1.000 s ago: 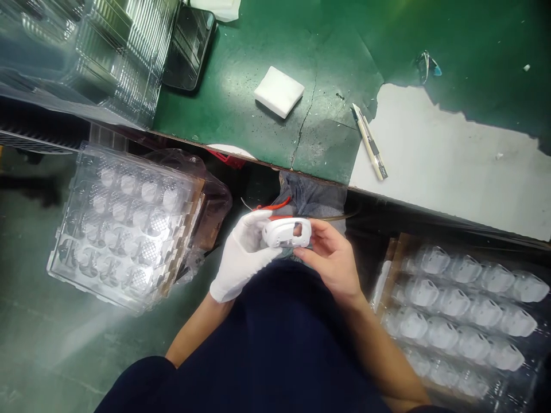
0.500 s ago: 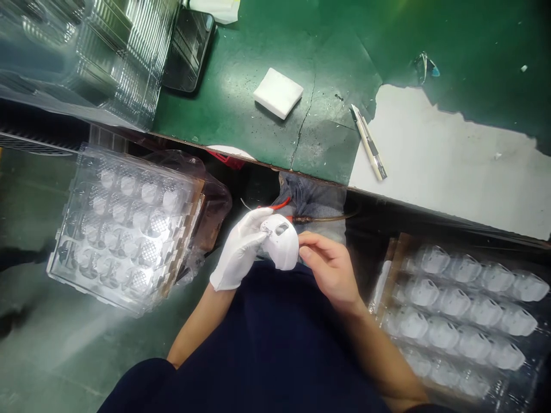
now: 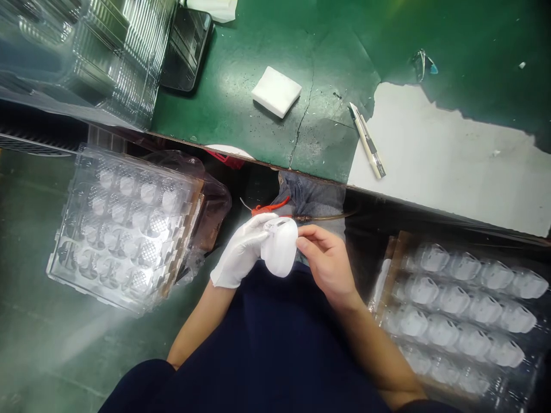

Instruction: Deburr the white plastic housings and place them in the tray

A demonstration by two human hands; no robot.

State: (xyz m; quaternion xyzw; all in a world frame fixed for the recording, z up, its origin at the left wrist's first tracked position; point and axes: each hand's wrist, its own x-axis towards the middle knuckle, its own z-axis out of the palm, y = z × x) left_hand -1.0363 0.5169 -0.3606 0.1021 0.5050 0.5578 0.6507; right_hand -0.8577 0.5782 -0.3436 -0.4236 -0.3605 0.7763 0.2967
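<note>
Between my hands, above my lap, is a white curved plastic shell (image 3: 279, 250) with its smooth rounded face toward me. My left hand (image 3: 243, 249), in a white glove, grips the shell's left side near the top. My bare right hand (image 3: 329, 258) pinches the shell's right edge between thumb and fingertips. Just beyond the shell, a red air gun (image 3: 269, 207) with a brown hose (image 3: 329, 217) rests on my lap, partly hidden.
A green table (image 3: 258, 34) holds a white block (image 3: 276, 92), a utility knife (image 3: 368, 143), a phone (image 3: 187, 49) and clear plastic trays (image 3: 116, 57). To my left stands a stack of clear trays (image 3: 124, 229). At right, a tray (image 3: 430, 335) carries rows of similar white shells.
The shell has been tilted in my hands: its dark opening, plain before, has turned mostly out of sight, and more of the smooth face shows. Both hands keep hold.
</note>
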